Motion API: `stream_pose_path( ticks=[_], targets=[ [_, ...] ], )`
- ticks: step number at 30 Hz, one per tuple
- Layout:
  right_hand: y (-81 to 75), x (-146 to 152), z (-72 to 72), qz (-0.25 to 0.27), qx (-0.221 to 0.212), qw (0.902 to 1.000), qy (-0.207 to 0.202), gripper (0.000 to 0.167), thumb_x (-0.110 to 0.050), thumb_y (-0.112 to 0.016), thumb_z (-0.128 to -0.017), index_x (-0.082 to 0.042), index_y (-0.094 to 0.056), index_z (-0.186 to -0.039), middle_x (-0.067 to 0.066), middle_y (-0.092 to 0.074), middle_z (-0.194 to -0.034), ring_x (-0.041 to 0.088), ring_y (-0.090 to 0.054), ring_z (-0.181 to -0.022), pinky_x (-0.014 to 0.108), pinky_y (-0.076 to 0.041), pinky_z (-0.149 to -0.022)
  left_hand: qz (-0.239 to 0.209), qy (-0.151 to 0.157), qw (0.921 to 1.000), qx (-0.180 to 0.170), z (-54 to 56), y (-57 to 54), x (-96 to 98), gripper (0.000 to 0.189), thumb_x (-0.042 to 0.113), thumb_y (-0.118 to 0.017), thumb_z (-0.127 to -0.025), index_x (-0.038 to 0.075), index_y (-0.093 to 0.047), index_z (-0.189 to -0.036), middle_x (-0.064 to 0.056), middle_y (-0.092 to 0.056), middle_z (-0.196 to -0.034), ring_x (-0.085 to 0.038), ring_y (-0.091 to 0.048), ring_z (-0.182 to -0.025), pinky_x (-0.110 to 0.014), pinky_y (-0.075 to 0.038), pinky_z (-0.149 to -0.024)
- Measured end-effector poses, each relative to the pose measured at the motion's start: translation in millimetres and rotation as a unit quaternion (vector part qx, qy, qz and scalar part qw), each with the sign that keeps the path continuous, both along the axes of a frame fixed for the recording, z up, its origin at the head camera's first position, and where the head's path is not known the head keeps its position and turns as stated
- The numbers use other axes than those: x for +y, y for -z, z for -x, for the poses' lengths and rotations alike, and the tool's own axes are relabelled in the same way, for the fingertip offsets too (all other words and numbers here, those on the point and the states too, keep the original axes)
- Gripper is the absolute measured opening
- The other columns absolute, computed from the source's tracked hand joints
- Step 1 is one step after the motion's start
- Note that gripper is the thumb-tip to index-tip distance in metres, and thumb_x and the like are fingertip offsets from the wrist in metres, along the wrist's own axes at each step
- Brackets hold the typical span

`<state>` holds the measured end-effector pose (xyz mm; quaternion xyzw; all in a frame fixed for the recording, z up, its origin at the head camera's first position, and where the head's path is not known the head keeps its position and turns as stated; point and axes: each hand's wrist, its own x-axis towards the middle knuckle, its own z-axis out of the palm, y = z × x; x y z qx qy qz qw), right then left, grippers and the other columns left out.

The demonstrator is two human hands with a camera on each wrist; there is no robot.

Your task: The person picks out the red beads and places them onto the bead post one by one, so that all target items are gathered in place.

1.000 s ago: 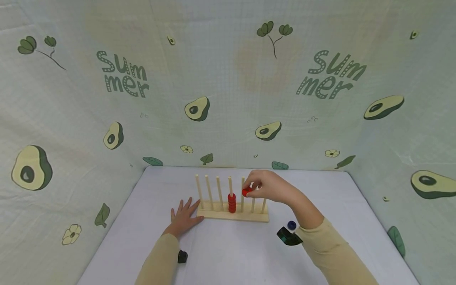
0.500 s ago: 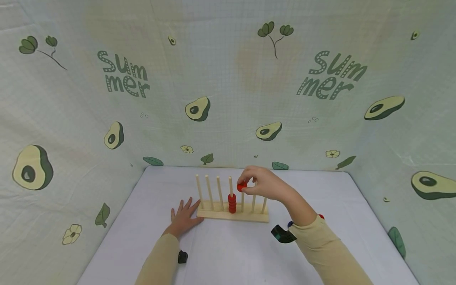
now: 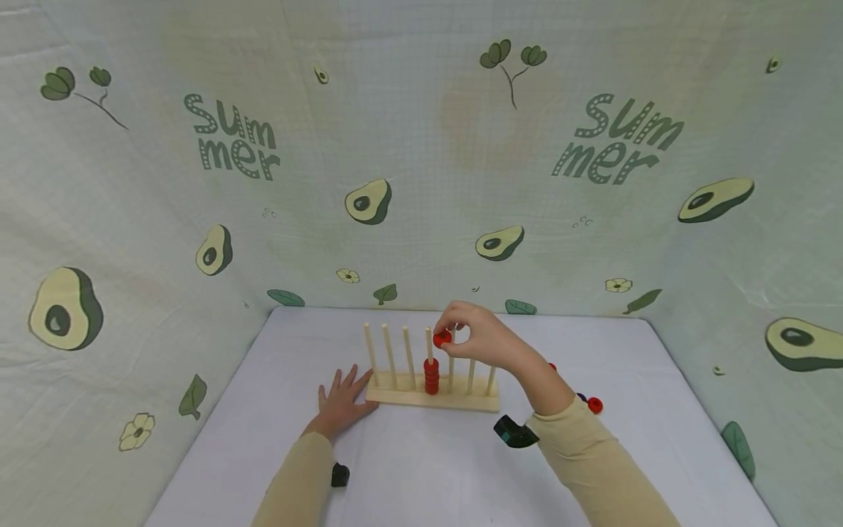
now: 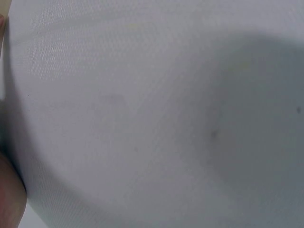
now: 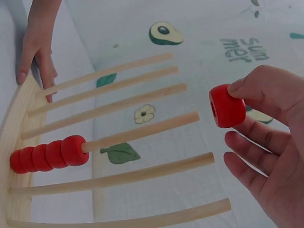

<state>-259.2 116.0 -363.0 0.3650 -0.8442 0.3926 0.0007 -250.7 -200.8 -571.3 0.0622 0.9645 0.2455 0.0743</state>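
Observation:
A wooden peg rack (image 3: pixel 395 397) with several upright pegs stands at the middle of the table. One peg carries a stack of several red beads (image 3: pixel 431 377). Between thumb and forefinger my right hand (image 3: pixel 479 337) pinches a loose red bead (image 5: pixel 227 105). In the right wrist view its hole faces the pegs, and it sits just beyond the tip of the stacked peg (image 5: pixel 142 132). My left hand (image 3: pixel 342 402) lies with spread fingers at the rack's left end, thumb and forefinger at the base. White cloth fills most of the left wrist view.
On the table right of the rack lie a red bead (image 3: pixel 595 405), a dark blue bead (image 3: pixel 582 397) partly covered by the right arm, and another red one (image 3: pixel 552 366) peeking out behind it. A printed cloth wall (image 3: pixel 421 219) rises behind the table.
My right hand has moved left and slightly up with the red bead, from the peg right of the stack to near the stacked peg's top. The left hand stays in place.

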Motion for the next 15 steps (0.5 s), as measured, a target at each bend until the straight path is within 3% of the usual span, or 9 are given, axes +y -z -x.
stream_pose_path(
  ticks=[15],
  targets=[
    [8.8,-9.2,5.1,0.010,0.006,0.9996,0.024,0.020,-0.002,-0.072,-0.080,-0.012,-0.069,-0.097,-0.007,-0.060,-0.096,0.023,-0.057,-0.090,0.031,-0.051,-0.077,-0.003,-0.001,1.0000,0.003,3.6,3.7,-2.2,0.075,0.051,-0.067,-0.087,0.021,-0.040,-0.150,-0.016,-0.022,-0.159,-0.046,-0.004,-0.145,-0.072,0.005,-0.106]
  ],
)
